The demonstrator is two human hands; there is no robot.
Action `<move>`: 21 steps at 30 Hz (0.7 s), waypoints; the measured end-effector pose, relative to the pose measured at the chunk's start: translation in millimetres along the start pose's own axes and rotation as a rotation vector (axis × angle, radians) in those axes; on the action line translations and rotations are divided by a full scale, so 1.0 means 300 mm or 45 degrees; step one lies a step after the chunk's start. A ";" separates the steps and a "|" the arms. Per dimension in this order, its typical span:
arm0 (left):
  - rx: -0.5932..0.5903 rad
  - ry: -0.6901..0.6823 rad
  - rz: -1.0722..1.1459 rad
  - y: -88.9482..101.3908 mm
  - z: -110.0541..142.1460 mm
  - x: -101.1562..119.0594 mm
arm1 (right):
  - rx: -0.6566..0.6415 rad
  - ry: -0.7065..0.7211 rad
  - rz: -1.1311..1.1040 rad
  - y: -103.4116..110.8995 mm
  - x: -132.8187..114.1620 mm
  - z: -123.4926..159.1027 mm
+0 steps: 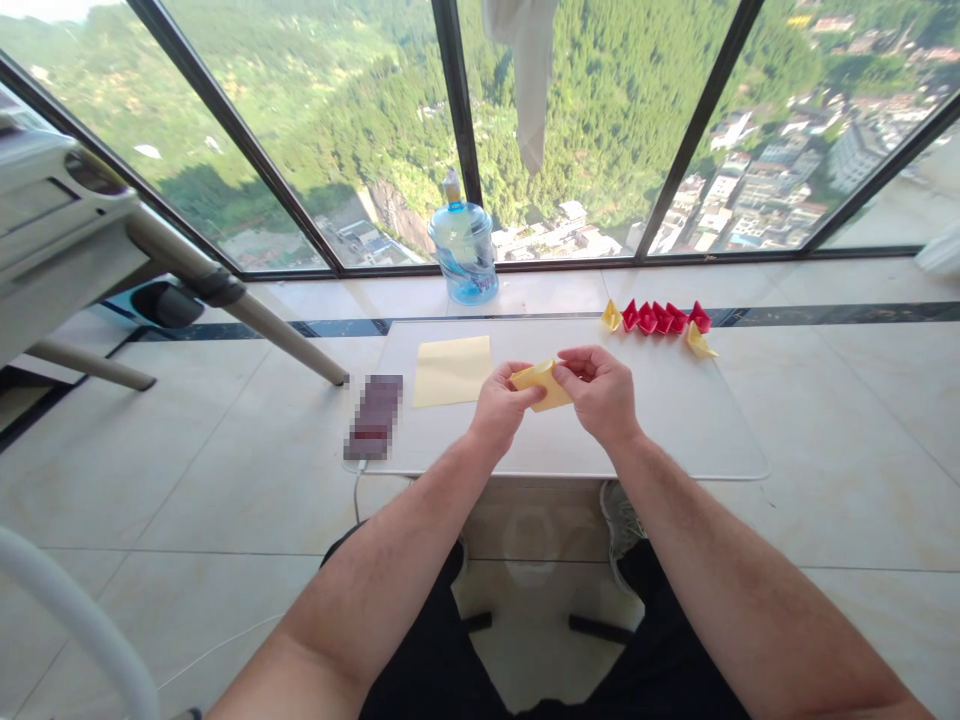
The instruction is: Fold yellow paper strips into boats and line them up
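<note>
Between my two hands is a folded piece of yellow paper, held up above the low white table. My left hand pinches its left side, thumb across the front. At its upper right edge, my right hand grips the paper between thumb and fingers. A flat yellow sheet lies on the table to the left of my hands. Beyond them at the back right stand several red folded paper boats in a row, with one yellow paper boat at the left end and another yellow boat in front.
A pixelated phone-like object with a white cable lies at the table's left edge. Behind the table, a blue water jug stands by the window. A grey metal leg reaches down at the left. My knees are below the front edge.
</note>
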State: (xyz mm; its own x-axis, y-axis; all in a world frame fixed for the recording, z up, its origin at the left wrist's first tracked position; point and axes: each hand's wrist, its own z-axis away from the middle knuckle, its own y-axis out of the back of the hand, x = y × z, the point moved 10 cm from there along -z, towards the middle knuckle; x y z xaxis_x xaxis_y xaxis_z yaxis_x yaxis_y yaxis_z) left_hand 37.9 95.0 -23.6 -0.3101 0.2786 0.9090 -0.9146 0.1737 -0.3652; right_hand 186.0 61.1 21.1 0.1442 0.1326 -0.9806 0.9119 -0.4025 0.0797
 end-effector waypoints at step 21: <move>-0.065 -0.258 0.039 -0.023 0.013 0.072 | -0.050 0.180 0.224 -0.023 -0.067 0.026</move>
State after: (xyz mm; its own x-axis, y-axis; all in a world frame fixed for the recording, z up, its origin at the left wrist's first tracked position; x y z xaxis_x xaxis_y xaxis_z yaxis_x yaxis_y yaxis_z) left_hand 36.4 96.1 -0.6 -0.3881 0.0894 0.9173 -0.8912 0.2171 -0.3983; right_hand 173.6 54.1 38.9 0.3526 0.1903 -0.9162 0.8818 -0.3952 0.2572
